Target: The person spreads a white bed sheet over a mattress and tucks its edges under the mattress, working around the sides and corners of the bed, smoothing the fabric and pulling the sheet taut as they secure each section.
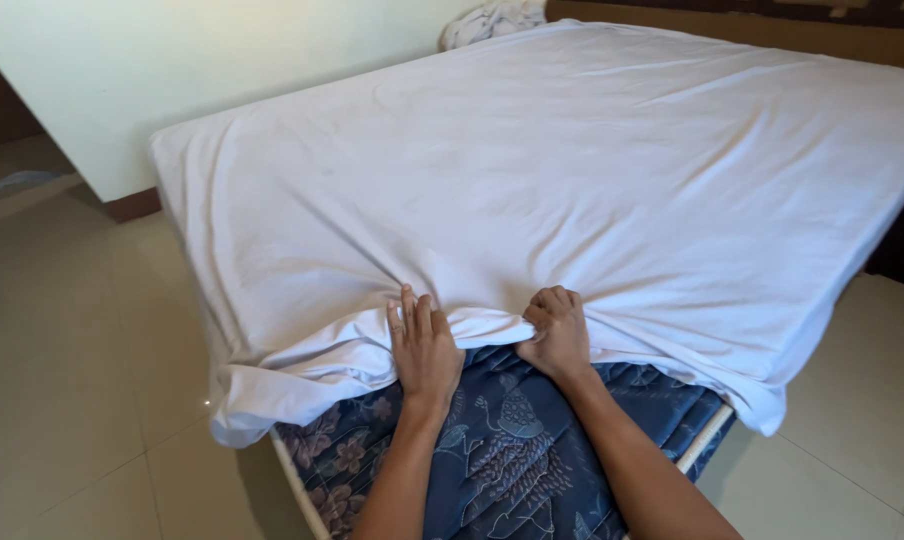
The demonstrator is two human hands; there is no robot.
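Note:
A white bed sheet [572, 170] covers most of a mattress [512, 450] with a dark blue flowered cover. The sheet's near edge is bunched up, leaving the mattress's near corner bare. My left hand [424, 345] lies flat on the mattress, fingers together, pressing against the bunched hem. My right hand [555, 332] is curled into a fist, gripping the sheet's edge just to the right. Both forearms reach in from the bottom of the view.
Beige tiled floor [72, 400] surrounds the bed on the left and right. A pale wall [172, 70] stands behind the bed's far left side, with a crumpled white cloth [492, 20] at the far end and a dark wooden headboard [752, 30] beyond.

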